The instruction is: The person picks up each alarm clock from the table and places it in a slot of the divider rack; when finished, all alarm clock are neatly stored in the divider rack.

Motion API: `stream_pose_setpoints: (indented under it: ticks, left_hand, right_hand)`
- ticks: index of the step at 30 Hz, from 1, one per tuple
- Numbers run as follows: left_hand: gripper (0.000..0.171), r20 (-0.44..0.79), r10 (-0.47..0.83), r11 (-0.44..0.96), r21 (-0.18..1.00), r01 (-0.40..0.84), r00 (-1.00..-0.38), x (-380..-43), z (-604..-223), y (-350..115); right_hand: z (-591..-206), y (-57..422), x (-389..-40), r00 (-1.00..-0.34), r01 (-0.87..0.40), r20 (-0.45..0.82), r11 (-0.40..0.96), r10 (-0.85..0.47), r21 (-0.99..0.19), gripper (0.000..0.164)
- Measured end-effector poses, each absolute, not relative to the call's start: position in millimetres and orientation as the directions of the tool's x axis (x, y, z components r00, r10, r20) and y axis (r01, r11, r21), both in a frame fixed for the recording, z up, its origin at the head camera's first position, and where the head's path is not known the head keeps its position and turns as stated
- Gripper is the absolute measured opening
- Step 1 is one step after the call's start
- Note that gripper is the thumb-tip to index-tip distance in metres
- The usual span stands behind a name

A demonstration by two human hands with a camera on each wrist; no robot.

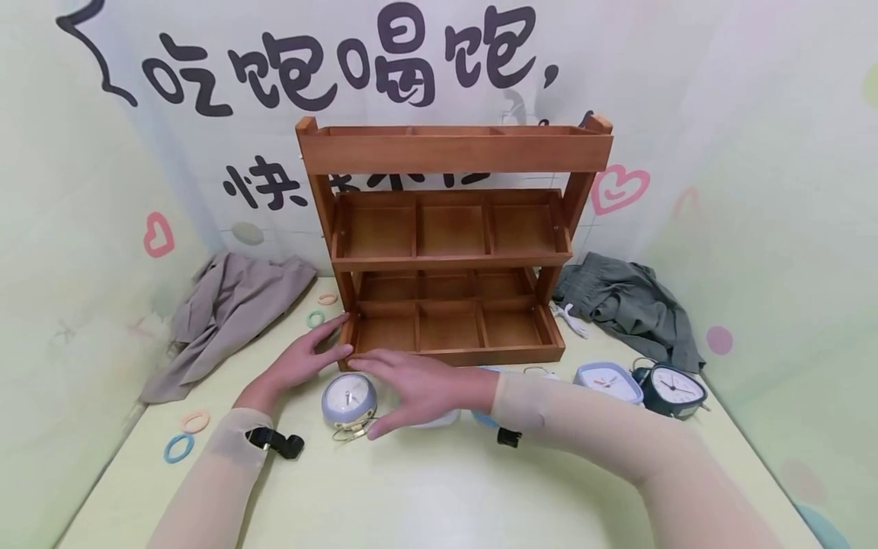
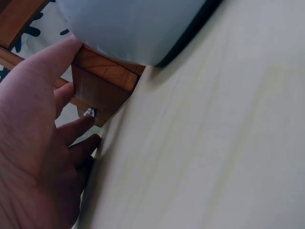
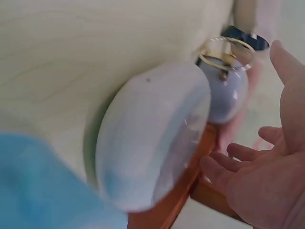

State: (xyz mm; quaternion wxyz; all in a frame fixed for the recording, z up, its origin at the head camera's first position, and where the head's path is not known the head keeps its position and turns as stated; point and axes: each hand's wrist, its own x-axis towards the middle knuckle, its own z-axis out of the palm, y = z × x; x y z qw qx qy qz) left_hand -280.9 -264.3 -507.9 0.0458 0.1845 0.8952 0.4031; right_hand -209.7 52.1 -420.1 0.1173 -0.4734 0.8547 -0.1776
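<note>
A brown wooden rack [image 1: 453,354] with tiered, divided trays stands against the back wall. My left hand [image 1: 302,362] rests on the lower tray's left end; in the left wrist view its thumb touches the wooden corner [image 2: 102,71] and its fingers lie along the side. My right hand [image 1: 418,385] reaches across with fingers extended near that front left corner, holding nothing; contact is hard to tell. Below and between the hands sits a round lavender clock [image 1: 348,398]. A white rounded clock [image 3: 152,138] is beside it, mostly hidden under my right hand in the head view.
At the right are a blue-framed clock [image 1: 607,381] and a dark green alarm clock [image 1: 675,389]. Crumpled cloths lie both sides, mauve [image 1: 233,313] and grey-green [image 1: 624,305]. Coloured rings, including a blue ring [image 1: 178,448], lie left. A white cable [image 1: 572,320] lies by the rack.
</note>
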Motion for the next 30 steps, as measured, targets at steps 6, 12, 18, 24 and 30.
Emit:
stream_pose_setpoints:
  ticks: [6, 12, 18, 24, 30]
  left_hand:
    - [0.077, 0.074, 0.371, 0.608, 0.735, 0.302, -0.926, -279.5, -508.0, -265.1]
    - [0.077, 0.075, 0.383, 0.591, 0.746, 0.306, -0.921, -279.0, -506.5, -265.2]
    - [0.077, 0.068, 0.38, 0.588, 0.752, 0.298, -0.922, -278.9, -505.9, -265.3]
    - [0.077, 0.074, 0.381, 0.589, 0.749, 0.304, -0.921, -279.4, -507.6, -268.0]
    - [0.076, 0.06, 0.372, 0.597, 0.749, 0.288, -0.926, -279.9, -507.7, -267.5]
  right_hand:
    - [-441.7, 19.7, -212.2, -0.499, -0.786, -0.057, 0.48, -0.865, -0.389, 0.114]
    - [-457.6, 1.9, -213.8, -0.526, -0.781, -0.049, 0.505, -0.849, -0.366, 0.107]
    - [-459.0, -0.5, -212.1, -0.536, -0.789, -0.008, 0.504, -0.844, -0.352, 0.096]
    - [-436.7, 15.9, -212.6, -0.55, -0.767, 0.023, 0.494, -0.835, -0.41, 0.095]
    - [-409.8, 41.2, -247.6, -0.692, -0.666, 0.067, 0.598, -0.719, -0.446, 0.097]
